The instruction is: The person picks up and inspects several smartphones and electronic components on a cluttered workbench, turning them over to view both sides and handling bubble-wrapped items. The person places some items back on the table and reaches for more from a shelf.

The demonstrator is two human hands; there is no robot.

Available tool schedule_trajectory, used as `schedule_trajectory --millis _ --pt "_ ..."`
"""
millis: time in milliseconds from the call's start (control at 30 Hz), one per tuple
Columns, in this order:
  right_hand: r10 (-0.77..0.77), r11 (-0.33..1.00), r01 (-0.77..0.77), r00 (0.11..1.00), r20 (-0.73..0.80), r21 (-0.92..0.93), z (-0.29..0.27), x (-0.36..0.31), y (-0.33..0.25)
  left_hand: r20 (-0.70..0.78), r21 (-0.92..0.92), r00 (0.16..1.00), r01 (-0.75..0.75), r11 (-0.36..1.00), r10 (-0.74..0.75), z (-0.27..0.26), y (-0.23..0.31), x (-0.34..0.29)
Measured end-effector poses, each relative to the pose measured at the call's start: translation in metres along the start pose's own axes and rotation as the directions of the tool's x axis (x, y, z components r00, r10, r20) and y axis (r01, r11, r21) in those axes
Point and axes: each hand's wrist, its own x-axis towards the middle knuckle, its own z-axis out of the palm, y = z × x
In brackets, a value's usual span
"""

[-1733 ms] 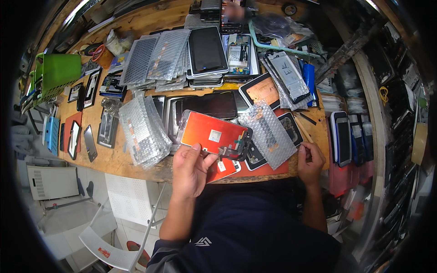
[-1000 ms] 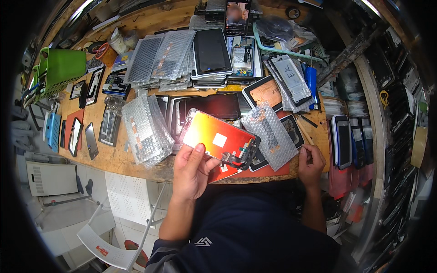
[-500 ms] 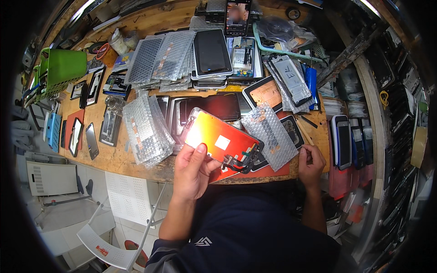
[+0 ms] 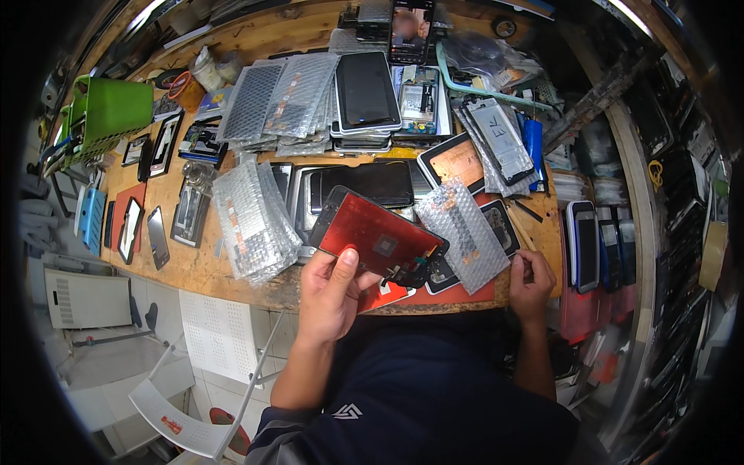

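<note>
My left hand (image 4: 332, 291) pinches the lower left edge of a screen panel (image 4: 372, 232), thumb on top. The panel's red back faces up, with a pale square in its middle and dark ribbon cables at the lower right end. It is held tilted above the bench's front edge. My right hand (image 4: 532, 280) rests at the front edge further right, fingers curled; whatever they may hold is hidden. A thin pale stick (image 4: 521, 223) lies just beyond it. Between the hands lies a bubble-wrap sleeve (image 4: 463, 236), partly over a device frame (image 4: 500, 221).
Bubble-wrap sleeves (image 4: 252, 221) lie left of the panel, with a larger stack (image 4: 291, 101) behind. A black-screened device (image 4: 366, 91) tops another pile. A green basket (image 4: 116, 108) stands at the far left; a white chair (image 4: 182, 418) is below. Wrapped devices fill shelves (image 4: 585, 240) at right.
The panel has tilted in my left hand; the bright yellow glare on its back is gone, leaving it dark red. The view has shifted slightly. My right hand stays put.
</note>
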Motion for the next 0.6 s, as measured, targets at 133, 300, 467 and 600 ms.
schedule_trajectory --millis 133,300,467,600 --pt "-0.001 1.0 0.001 1.0 -0.003 -0.013 0.0007 -0.0004 0.0001 0.042 -0.043 0.999 0.031 0.999 -0.029 -0.0032 0.0013 -0.0008" --pt "0.013 1.0 -0.013 1.0 -0.002 -0.008 0.0007 0.0001 -0.0017 0.007 -0.045 1.0 0.026 0.999 -0.026 -0.0026 -0.0004 -0.0015" --pt "0.011 1.0 -0.011 1.0 -0.01 -0.001 0.0016 -0.0006 -0.001 0.015 -0.074 0.999 0.033 0.997 -0.032 -0.0025 0.0006 -0.0008" --pt "0.032 0.999 -0.032 0.999 0.0 -0.002 0.0013 -0.0025 0.003 -0.028 -0.029 0.998 0.056 0.998 -0.057 0.0047 0.0058 -0.0006"
